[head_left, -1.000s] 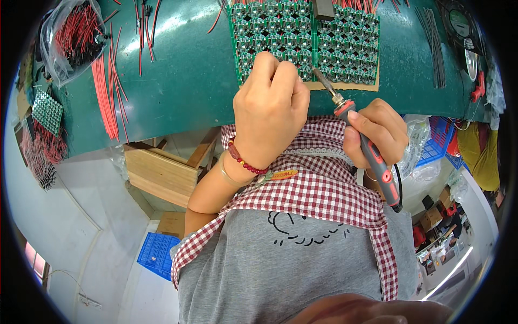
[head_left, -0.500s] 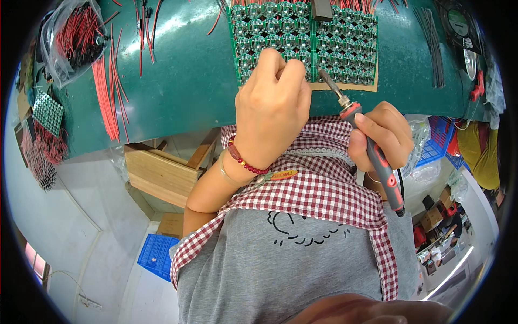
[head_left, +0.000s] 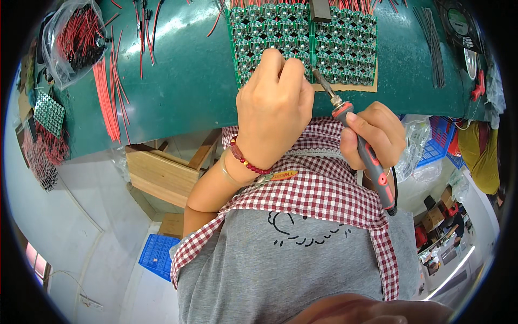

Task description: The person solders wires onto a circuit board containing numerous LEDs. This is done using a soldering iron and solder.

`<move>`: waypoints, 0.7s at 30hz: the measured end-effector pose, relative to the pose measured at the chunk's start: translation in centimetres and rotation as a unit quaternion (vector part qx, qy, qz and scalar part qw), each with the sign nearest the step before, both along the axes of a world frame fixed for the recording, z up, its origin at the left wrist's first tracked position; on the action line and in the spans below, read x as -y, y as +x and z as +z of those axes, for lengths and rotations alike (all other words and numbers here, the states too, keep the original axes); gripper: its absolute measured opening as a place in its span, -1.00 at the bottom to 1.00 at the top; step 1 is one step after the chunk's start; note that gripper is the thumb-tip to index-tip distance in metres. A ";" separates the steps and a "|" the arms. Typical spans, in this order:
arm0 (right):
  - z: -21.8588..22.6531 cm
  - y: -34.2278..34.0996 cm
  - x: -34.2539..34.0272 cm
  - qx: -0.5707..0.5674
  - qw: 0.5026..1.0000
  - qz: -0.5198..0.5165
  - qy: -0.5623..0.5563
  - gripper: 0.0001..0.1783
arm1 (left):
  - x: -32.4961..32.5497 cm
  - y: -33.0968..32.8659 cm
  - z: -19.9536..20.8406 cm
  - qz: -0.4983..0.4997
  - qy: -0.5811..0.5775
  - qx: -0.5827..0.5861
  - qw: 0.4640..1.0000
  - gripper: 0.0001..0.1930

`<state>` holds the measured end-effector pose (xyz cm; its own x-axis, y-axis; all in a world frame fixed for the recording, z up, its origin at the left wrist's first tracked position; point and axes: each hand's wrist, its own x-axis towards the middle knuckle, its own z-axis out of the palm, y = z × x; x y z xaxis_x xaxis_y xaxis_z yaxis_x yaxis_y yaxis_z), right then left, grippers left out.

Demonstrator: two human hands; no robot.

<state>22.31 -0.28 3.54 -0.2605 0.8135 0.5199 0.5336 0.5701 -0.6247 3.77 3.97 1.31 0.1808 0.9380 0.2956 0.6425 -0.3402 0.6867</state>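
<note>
My left hand is closed in a pinch at the near edge of the left green circuit-board panel. Its fingertips point away from me, so what they hold is hidden. In my right hand is a soldering iron with a grey and red handle, gripped like a pen. The iron's metal tip reaches up and left to the panels' near edge, beside my left fingers. The right circuit-board panel lies alongside the left one, over brown cardboard. A dark block rests across their far part.
On the green table are loose red wires and a clear bag of red and black wires at left. Dark thin wires lie at right. Another board panel sits at the left edge. A wooden drawer-like box stands below.
My right hand and the soldering iron have shifted slightly left, bringing the tip closer to my left fingers. My left hand has hardly moved.
</note>
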 end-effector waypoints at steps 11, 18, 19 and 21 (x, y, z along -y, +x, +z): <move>-0.5 -1.4 0.8 0.037 0.999 0.001 0.027 -0.73 | -0.4 -0.4 0.0 0.004 0.004 -0.003 1.000 -0.85; -0.3 -0.3 1.1 0.024 0.998 0.005 0.051 -0.71 | 0.0 -1.2 0.6 -0.006 -0.015 0.002 1.000 -0.88; -0.1 0.1 1.1 0.006 0.998 0.007 0.065 -0.70 | 0.2 -1.5 0.8 -0.003 -0.005 0.013 1.000 -0.89; -0.2 1.0 1.0 -0.029 0.998 0.000 0.055 -0.70 | 0.8 -2.5 1.1 0.001 -0.029 0.029 0.999 -0.91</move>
